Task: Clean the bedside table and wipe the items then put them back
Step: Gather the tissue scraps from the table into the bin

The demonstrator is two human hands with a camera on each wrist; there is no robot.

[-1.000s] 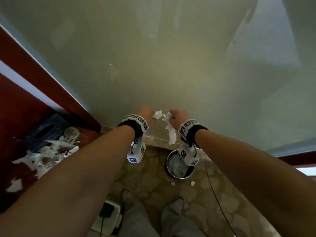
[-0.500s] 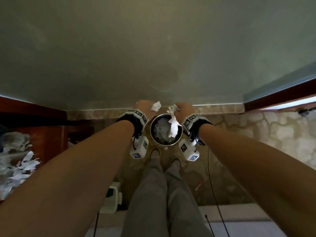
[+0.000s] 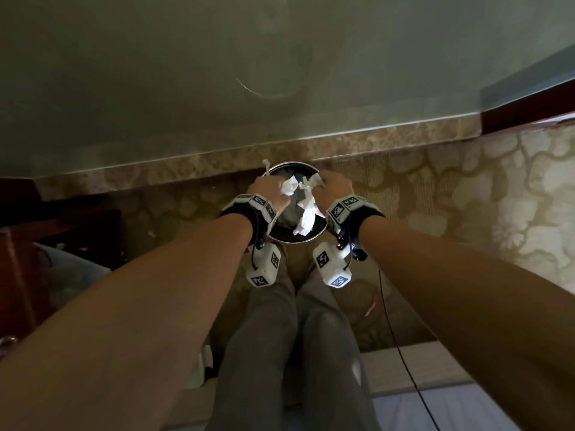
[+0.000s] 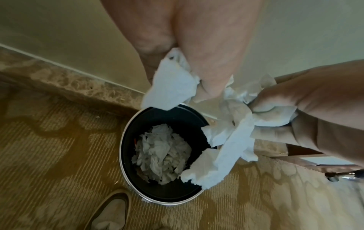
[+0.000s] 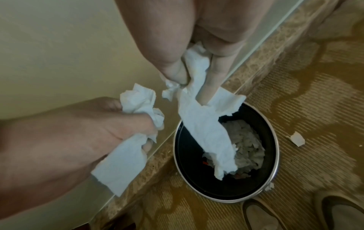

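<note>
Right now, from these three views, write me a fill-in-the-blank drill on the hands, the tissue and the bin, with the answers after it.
1. Both hands hold crumpled white ____ over the bin.
2. The longer hanging strip is held by the ____ hand.
3. The bin already holds crumpled tissue and stands on the patterned ____.
4. The left hand and right hand hover ____ the bin's rim.

Missing words: tissue; right; carpet; above
</note>
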